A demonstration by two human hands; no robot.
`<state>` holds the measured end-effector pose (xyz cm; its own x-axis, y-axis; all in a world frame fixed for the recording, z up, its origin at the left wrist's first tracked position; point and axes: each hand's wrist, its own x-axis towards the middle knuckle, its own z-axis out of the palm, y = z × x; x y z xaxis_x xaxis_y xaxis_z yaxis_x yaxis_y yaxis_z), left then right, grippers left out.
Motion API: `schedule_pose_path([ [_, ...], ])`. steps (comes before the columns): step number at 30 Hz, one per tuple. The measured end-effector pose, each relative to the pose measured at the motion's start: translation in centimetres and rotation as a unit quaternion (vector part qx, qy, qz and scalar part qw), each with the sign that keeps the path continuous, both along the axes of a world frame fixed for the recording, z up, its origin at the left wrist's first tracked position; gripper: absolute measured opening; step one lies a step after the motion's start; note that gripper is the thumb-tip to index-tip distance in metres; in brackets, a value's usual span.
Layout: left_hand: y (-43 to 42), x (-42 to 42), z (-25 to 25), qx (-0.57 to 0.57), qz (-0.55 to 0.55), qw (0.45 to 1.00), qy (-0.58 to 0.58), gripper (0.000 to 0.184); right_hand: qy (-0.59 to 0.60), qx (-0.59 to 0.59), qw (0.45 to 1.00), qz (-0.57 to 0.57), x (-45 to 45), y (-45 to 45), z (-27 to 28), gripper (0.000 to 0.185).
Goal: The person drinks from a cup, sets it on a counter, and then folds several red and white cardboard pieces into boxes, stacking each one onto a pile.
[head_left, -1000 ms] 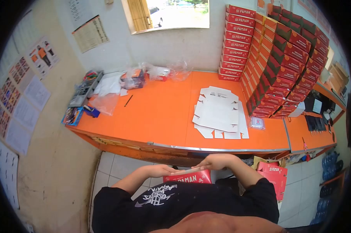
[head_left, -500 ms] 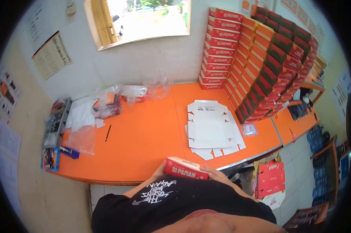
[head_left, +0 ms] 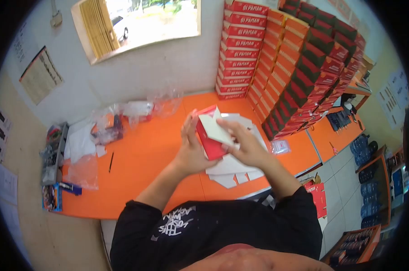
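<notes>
A small red carton is held up over the table, tilted, with a white flap or inner face turned toward me. My left hand grips its left side, the fingers up along the edge and the palm near the lower end. On the other side, my right hand has its fingers on the white face and the right edge. Partly hidden behind the hands and carton, flat white die-cut cardboard sheets lie on the orange table.
Tall stacks of red cartons and orange cartons stand at the back right. Plastic wrapping, a black pen and a grey organiser are on the left. Red cardboard sits below the table's right edge.
Both hands have lifted the carton from against my body to above the table and the white sheets. It has turned, so its white face now shows instead of the lettered side.
</notes>
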<state>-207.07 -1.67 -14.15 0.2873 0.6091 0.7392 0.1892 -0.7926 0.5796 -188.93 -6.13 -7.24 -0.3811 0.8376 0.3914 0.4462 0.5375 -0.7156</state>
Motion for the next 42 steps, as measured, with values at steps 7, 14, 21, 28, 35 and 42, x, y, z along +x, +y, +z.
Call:
schedule_pose_path([
  [7, -3.4, -1.6, 8.3, -0.085, 0.041, 0.966, 0.242, 0.092, -0.112, 0.114, 0.981, 0.114, 6.0, 3.0, 4.2, 0.053],
  [14, -3.6, 0.9, 7.1, -0.024, 0.141, 0.984, 0.105, 0.099, -0.026, 0.108, 0.961, 0.252, 4.0, 3.1, 1.5, 0.067],
  [21, -4.5, 0.0, 6.3, -0.173, 0.017, 0.983, 0.058, 0.096, 0.080, 0.201, 0.930, 0.296, 2.8, 3.8, -1.5, 0.054],
  [28, -3.8, 0.3, 3.7, -0.015, -0.024, 0.991, -0.130, 0.070, 0.063, 0.122, 0.928, 0.346, 0.9, 2.7, 0.0, 0.067],
  [35, -3.5, -1.9, 5.2, -0.132, -0.116, 0.932, -0.318, 0.057, -0.053, 0.051, 0.953, 0.294, 1.3, 2.6, -1.1, 0.091],
  [42, -5.2, 3.3, -0.4, -0.285, -0.167, 0.910, -0.249, 0.081, 0.023, 0.135, 0.979, 0.148, 0.6, 3.1, -0.5, 0.070],
])
